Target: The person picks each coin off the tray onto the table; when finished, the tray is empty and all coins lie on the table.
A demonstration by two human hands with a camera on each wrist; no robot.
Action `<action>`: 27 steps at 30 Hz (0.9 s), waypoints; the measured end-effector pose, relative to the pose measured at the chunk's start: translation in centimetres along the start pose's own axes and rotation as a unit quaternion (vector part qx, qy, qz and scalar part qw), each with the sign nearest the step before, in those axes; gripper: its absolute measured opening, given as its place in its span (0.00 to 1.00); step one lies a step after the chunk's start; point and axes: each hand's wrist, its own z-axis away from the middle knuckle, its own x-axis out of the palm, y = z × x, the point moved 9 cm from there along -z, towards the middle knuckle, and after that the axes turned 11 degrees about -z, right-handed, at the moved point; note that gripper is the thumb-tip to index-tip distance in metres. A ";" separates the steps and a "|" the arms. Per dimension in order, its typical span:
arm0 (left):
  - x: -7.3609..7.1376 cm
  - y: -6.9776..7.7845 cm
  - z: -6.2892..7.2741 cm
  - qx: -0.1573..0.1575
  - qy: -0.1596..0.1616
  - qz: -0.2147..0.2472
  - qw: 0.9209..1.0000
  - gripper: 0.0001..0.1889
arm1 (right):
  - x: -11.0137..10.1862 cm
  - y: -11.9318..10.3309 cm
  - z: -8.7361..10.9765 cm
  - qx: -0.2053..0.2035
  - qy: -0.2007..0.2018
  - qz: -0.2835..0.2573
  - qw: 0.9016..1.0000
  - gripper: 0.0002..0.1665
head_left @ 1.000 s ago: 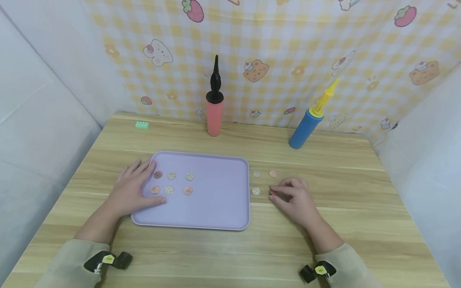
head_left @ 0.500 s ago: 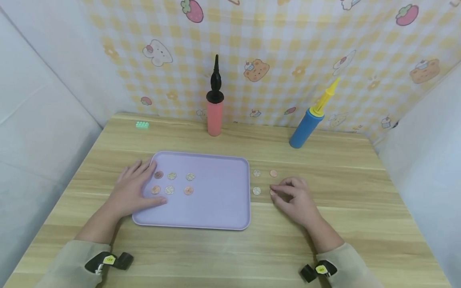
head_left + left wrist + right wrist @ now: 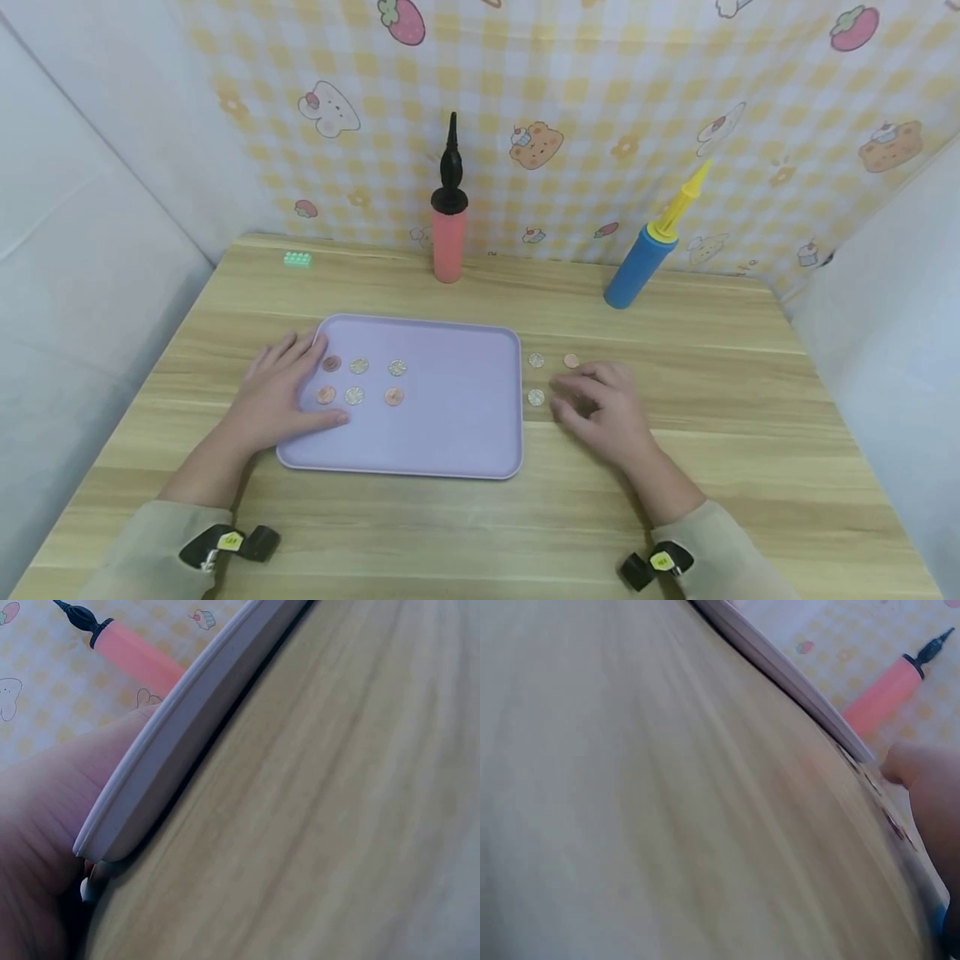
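My left hand (image 3: pixel 281 396) rests over the left edge of a lilac tray (image 3: pixel 450 462), fingers straight along the rim and thumb lying inside. Copper coins (image 3: pixel 393 396) and silver coins (image 3: pixel 354 396) lie flat in two rows on the tray's left half. Right of the tray, my right hand (image 3: pixel 607 412) hovers low over the table, thumb and index finger apart with nothing seen between them. Just left of its fingertips is a silver coin (image 3: pixel 536 397); another silver coin (image 3: pixel 536 360) and a copper coin (image 3: pixel 572 361) lie farther back. The right hand hides the spot beneath it.
A pink balloon pump (image 3: pixel 448 246) with a black nozzle stands behind the tray. Farther right leans a blue pump (image 3: pixel 637 271) with a yellow nozzle. A small green toy brick (image 3: pixel 297 259) sits at the table's back left. A checked cloth (image 3: pixel 570 83) hangs behind.
The right thumb and index finger, earlier pinched at a copper coin, have spread apart and moved slightly left towards the near silver coin. The left hand stays on the tray.
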 end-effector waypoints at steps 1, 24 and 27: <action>0.1 0.0 0.0 0.001 0.001 0.000 1.000 0.66 | 0.2 -0.3 -0.2 -0.010 -0.002 -0.006 1.000 0.18; 0.0 -0.2 0.2 -0.005 0.000 0.003 1.000 0.66 | 7.7 -8.3 -4.6 -0.124 0.000 0.026 0.992 0.13; -0.1 -0.1 0.3 -0.008 -0.003 0.003 1.000 0.66 | 8.8 -9.9 -5.2 -0.157 0.002 0.039 0.987 0.12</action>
